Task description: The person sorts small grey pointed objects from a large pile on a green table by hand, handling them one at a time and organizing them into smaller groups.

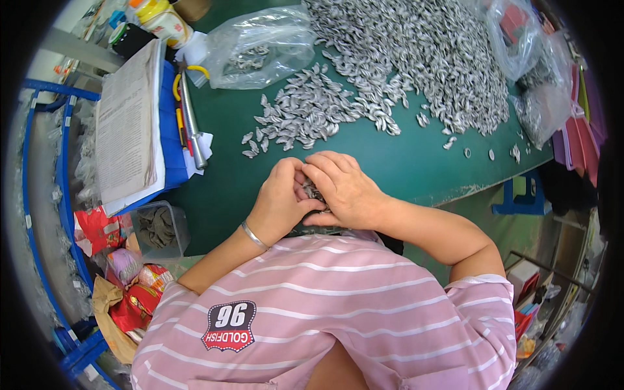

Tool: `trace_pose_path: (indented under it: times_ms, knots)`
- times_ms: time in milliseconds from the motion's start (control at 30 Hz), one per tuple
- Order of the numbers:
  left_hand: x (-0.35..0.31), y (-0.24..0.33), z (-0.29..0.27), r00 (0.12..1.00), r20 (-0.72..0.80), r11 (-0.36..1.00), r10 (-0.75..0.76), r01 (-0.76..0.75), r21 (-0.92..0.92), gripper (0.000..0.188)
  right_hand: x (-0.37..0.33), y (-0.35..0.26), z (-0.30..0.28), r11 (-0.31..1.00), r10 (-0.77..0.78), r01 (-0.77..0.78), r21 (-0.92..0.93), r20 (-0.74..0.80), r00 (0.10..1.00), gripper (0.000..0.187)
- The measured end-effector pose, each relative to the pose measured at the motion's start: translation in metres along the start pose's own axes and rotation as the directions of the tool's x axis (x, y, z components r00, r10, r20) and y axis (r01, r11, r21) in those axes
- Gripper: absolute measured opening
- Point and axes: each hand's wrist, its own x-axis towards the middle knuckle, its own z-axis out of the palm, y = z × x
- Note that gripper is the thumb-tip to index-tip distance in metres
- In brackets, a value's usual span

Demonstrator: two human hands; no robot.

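Note:
My left hand [276, 198], with a silver bangle at its wrist, and my right hand [351, 192] meet at the near edge of the green table [234, 130]. Their fingers curl together around a handful of small grey leaf-shaped metal pieces [313, 190], which show in the gap between them. Part of this handful is hidden by the fingers. Just beyond my hands lies a loose small pile of similar pieces [305, 107]. It runs into a much larger heap [429, 58] at the far right.
A clear plastic bag [263, 49] holding some pieces lies at the back. To the left are a paper pad [130, 123] on a blue folder, yellow-handled pliers [177, 84] and a metal rod [193, 123]. A plastic bin [159, 227] stands below left, a blue stool [520, 195] at right.

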Motion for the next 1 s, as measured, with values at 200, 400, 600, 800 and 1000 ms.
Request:
trace_pose_path:
  times_ms: [200,400,600,800,1000]
  knots:
    - [-0.003,-0.013,0.000,0.991,-0.129,0.943,-0.020,-0.024,-0.331,0.065,0.018,0.006,0.008,0.969,-0.134,0.108,-0.221,-0.103,0.986,0.037]
    - [-0.005,-0.011,-0.001,0.996,-0.087,0.989,0.008,-0.021,-0.149,0.057,0.009,0.024,-0.005,0.931,-0.225,0.186,-0.315,-0.092,0.970,0.022]
    - [-0.003,-0.002,0.004,0.984,-0.073,0.986,0.164,-0.165,-0.005,0.040,-0.002,0.043,-0.020,0.934,-0.267,0.199,-0.298,-0.209,0.941,0.017]
    - [-0.003,-0.003,0.010,0.955,-0.082,0.955,0.284,-0.275,0.108,0.030,-0.012,0.049,-0.028,0.957,-0.198,0.144,-0.250,-0.205,0.959,0.016]
    - [-0.008,-0.011,0.011,0.936,-0.125,0.941,0.330,-0.314,0.130,0.032,0.005,0.085,-0.111,0.776,0.589,-0.383,0.502,-0.358,0.725,0.010]
